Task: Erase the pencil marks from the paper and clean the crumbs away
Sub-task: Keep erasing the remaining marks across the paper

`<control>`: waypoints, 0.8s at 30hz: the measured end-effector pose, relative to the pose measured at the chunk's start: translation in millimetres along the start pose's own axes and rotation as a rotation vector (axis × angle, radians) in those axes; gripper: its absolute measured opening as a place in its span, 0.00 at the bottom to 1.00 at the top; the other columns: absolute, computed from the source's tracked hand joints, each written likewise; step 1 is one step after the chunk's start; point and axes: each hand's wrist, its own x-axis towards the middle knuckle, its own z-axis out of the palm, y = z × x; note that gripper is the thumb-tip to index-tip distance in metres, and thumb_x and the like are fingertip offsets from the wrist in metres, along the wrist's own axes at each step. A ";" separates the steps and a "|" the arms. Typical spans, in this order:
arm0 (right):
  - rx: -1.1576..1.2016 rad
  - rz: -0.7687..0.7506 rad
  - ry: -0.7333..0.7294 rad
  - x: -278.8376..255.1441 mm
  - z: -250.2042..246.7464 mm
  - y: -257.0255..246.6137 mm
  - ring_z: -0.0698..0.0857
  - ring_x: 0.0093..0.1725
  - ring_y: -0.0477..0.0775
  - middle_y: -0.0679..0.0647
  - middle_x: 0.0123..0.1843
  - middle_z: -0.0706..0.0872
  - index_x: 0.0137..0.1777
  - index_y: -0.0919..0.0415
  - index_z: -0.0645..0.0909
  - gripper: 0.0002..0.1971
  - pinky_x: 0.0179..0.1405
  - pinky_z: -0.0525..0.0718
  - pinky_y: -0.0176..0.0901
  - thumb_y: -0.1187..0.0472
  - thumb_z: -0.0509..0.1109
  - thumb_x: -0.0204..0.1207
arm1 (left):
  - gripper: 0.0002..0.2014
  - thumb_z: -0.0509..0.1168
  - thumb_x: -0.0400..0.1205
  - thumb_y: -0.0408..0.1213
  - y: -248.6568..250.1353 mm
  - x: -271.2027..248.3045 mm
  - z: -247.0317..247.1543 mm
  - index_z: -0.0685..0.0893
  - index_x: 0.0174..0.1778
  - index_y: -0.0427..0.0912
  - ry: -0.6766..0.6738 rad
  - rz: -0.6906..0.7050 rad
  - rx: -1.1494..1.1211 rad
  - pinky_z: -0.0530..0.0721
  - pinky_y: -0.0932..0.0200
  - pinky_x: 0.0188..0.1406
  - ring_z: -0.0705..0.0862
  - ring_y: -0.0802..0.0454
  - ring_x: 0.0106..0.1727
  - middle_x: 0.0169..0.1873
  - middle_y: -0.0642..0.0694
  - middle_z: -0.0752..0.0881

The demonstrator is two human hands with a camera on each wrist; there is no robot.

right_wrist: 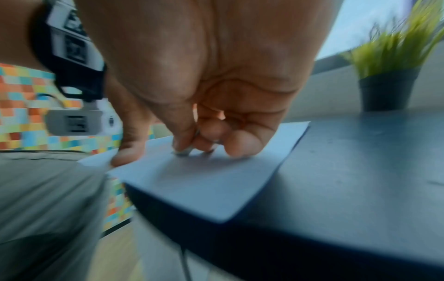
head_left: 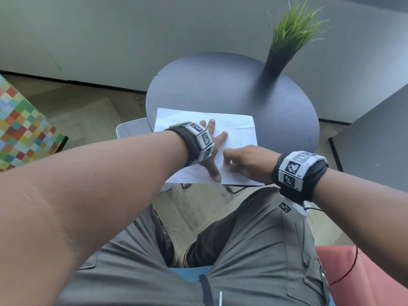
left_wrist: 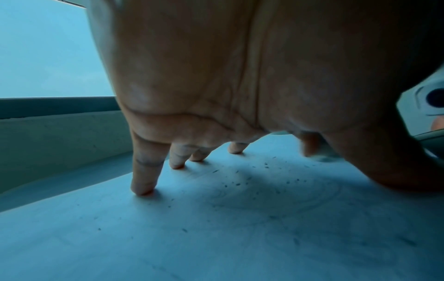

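A white sheet of paper (head_left: 238, 127) lies at the near edge of a round dark table (head_left: 220, 85). My left hand (head_left: 217, 143) presses it flat, and the spread fingertips (left_wrist: 141, 188) touch the sheet. Faint pencil marks (head_left: 238, 141) show just right of that hand. Dark eraser crumbs (left_wrist: 236, 183) lie scattered on the paper (left_wrist: 216, 237) under my left palm. My right hand (head_left: 245, 160) is curled over the sheet's near right part. It pinches a small grey eraser (right_wrist: 183, 151) against the paper (right_wrist: 204, 182). The eraser is hidden in the head view.
A black pot of green grass (head_left: 284, 40) stands at the table's far right, also seen as the plant (right_wrist: 389, 89). A multicoloured checkered block (head_left: 19, 120) is at the left, a grey surface (head_left: 375, 140) at the right, and a white seat (head_left: 130, 129) sits under the table's left edge.
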 end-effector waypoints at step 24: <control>0.062 0.005 0.081 9.6 0.2 9.9 0.81 0.50 0.56 0.51 0.54 0.85 0.59 0.52 0.76 0.08 0.48 0.79 0.47 0.60 0.62 0.82 | 0.70 0.74 0.54 0.77 1.6 -8.6 -6.5 0.34 0.83 0.69 -0.036 0.022 -0.032 0.52 0.21 0.79 0.36 0.24 0.84 0.83 0.30 0.30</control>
